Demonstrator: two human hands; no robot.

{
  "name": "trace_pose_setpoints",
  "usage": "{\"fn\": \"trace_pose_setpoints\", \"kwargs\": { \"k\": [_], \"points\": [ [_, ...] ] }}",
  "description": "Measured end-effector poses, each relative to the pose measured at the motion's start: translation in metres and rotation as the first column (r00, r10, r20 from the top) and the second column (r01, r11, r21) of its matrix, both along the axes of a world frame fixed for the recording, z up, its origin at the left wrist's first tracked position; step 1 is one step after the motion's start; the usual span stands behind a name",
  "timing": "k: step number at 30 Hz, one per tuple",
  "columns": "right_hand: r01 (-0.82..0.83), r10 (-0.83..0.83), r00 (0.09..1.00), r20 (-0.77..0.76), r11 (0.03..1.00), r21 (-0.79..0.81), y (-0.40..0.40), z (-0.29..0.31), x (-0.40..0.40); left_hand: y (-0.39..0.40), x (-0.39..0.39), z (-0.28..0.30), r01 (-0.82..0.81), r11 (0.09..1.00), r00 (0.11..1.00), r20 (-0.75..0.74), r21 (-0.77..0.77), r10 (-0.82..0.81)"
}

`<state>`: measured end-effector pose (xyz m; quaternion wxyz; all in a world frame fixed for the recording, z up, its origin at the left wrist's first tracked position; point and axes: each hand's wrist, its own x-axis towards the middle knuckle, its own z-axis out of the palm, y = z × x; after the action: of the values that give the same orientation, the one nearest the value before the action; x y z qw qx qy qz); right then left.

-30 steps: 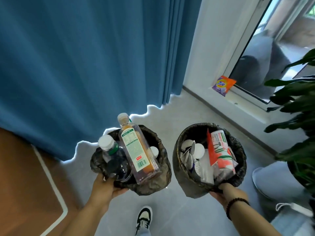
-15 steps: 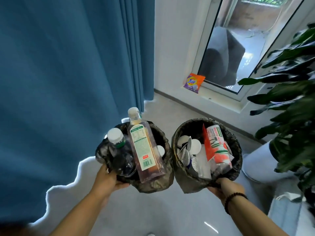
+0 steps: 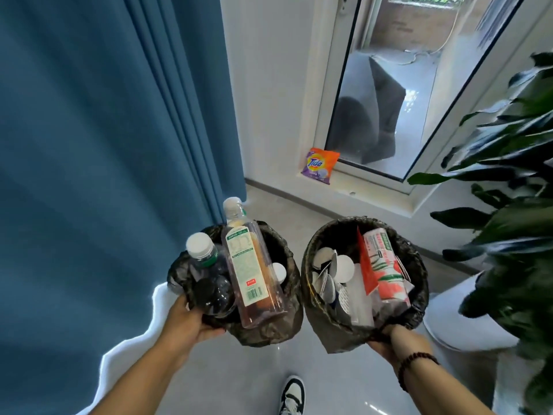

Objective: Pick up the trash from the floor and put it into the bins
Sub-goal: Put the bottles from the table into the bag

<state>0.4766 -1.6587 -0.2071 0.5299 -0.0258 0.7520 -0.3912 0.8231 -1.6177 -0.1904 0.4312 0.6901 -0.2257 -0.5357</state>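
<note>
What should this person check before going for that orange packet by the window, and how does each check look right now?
1. Left hand grips the left bin firmly: ok.
2. Right hand grips the right bin firmly: ok.
3. A hand is free to pick up the detergent packet: not ok, both hold bins.
4. Floor path to the packet is unobstructed: ok.
5. Tall bottle sits securely in the left bin: cannot tell, it sticks out past the rim.
6. Right bin has room for the packet: cannot tell.
</note>
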Motion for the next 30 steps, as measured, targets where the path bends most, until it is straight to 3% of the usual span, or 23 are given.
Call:
{"fn": "trace_pose_setpoints", "kwargs": {
  "k": [8,18,30],
  "points": [
    [0.102,-0.103,0.995,0.009,0.993,0.051,-0.103,-0.005,-0.005,-0.134,-0.011,-0.008,0.047,0.999,0.999,-0.004,-0.001,-0.047],
    [0.274,-0.275,0.961,0.021,0.96,0.067,-0.235,-0.031,-0.002,-0.324,-0.011,-0.052,0.234,0.971,0.972,-0.007,0.045,-0.234],
    [0.579,-0.584,0.81,0.048,0.811,0.087,-0.414,-0.093,-0.002,-0.555,-0.022,-0.111,0.382,0.918,0.922,-0.109,0.104,-0.371]
  ]
}}
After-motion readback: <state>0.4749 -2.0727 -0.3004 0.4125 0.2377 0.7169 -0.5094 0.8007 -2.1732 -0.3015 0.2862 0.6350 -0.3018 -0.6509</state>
